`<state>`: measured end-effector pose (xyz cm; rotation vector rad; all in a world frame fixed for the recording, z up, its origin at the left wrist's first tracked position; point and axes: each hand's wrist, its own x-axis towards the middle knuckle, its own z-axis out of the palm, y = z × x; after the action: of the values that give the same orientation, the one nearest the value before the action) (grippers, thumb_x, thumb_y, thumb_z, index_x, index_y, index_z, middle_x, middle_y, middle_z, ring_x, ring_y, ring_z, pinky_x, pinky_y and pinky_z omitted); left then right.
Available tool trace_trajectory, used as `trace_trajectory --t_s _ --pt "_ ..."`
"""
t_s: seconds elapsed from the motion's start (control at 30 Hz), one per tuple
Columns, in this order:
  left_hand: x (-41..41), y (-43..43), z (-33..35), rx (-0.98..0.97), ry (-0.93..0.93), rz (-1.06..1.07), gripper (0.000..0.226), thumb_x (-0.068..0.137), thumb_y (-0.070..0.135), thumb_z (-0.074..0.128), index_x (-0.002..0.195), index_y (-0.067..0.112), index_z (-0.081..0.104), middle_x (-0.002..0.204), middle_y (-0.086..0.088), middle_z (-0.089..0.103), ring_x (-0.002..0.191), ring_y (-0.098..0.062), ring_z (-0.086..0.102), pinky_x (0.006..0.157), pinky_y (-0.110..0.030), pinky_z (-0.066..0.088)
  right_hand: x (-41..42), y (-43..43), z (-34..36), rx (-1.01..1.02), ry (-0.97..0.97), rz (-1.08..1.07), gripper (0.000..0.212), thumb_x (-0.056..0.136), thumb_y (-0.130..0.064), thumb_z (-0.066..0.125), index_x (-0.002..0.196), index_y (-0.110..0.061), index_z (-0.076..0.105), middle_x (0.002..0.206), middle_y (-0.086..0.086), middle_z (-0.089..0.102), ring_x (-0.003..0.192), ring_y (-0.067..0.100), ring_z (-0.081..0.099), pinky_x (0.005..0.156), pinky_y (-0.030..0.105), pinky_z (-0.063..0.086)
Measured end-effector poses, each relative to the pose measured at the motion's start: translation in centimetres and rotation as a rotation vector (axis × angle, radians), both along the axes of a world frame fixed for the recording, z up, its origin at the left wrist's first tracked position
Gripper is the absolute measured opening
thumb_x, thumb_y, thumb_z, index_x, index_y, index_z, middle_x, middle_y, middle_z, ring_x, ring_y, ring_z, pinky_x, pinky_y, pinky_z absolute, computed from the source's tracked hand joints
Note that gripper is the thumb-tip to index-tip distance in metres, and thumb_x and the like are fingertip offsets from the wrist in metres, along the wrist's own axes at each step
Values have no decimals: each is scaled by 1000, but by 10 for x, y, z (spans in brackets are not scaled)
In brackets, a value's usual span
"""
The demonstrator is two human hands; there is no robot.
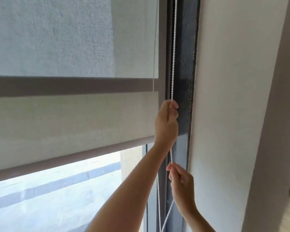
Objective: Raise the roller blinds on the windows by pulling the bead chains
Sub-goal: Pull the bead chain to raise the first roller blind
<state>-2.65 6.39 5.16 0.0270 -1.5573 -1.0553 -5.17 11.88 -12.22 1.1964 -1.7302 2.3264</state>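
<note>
Two hands closed on one near-vertical bead chain (174,52) beside the window frame (162,47): left hand (166,122) pinches high, right hand (181,180) pinches directly below, blind (70,118) part-raised, so the pull runs straight down.

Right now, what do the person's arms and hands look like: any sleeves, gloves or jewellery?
Both forearms are bare up to the frame's edge: no sleeves in view. The left hand and right hand wear no gloves, and no rings, watch or bracelets show.

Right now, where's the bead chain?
Head view, right of centre: the bead chain runs down the dark window frame, gripped by left hand above right hand.
</note>
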Motion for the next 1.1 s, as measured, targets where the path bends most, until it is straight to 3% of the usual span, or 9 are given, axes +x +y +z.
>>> trace_trajectory --t_s 0.13,0.2,0.27,0.43,0.53,0.6,0.7,0.9,1.1 --pt "13 -2 -63 -19 -49 160 29 95 8 34 72 21 46 59 13 43 54 -5 37 51 -26 31 -14 15 -15 379 98 230 24 91 -30 46 80 -30 68 56 -6 53 54 9 49 56 26 40" --pt "18 -5 -86 -23 -77 207 23 88 3 33 72 12 47 59 9 42 54 -8 36 50 -26 29 -33 22 18 520 150 293 23 85 -37 45 89 -37 69 87 -13 71 85 6 67 81 33 52" --pt "24 -9 -103 -38 -101 236 22 84 0 32 73 12 46 60 9 41 54 -6 35 50 -24 29 -48 25 77 416 149 251 30 81 -37 41 99 -37 65 104 -14 70 106 6 65 92 35 49" --pt "22 13 -135 -87 -210 205 26 91 3 32 79 22 47 58 6 40 50 -10 35 48 -26 28 -35 9 243 -3 170 257 32 101 -24 34 121 -15 57 96 4 71 81 16 71 66 29 55" --pt "21 31 -150 -136 -307 146 28 94 9 30 81 31 43 55 -4 37 48 -16 31 48 -27 23 -9 5 298 -241 59 334 29 102 -19 36 109 -10 62 72 1 66 59 13 62 54 24 52" --pt "23 31 -162 -175 -379 142 35 90 3 29 80 35 42 54 -7 37 49 -17 31 49 -28 21 -3 6 296 -342 -36 287 28 101 -14 39 96 -11 66 54 -5 45 41 8 35 38 20 30" --pt "33 23 -188 -226 -487 164 34 89 -1 32 82 31 43 55 -1 39 51 -23 35 48 -26 25 -2 8 257 -440 -109 222 28 100 -14 41 87 -16 66 51 -8 27 43 8 15 37 21 13" --pt "53 19 -253 -222 -746 121 23 89 10 37 81 32 41 56 10 39 55 -3 35 55 -19 31 2 -6 171 -453 -194 269 28 101 -10 42 89 -17 66 46 -14 27 40 4 15 36 17 15" --pt "43 18 -246 -262 -823 109 15 91 19 33 84 31 38 58 6 37 58 -6 33 55 -16 28 -7 -7 170 -416 -162 256 28 100 -9 42 86 -15 65 45 -13 29 39 4 16 37 16 16"
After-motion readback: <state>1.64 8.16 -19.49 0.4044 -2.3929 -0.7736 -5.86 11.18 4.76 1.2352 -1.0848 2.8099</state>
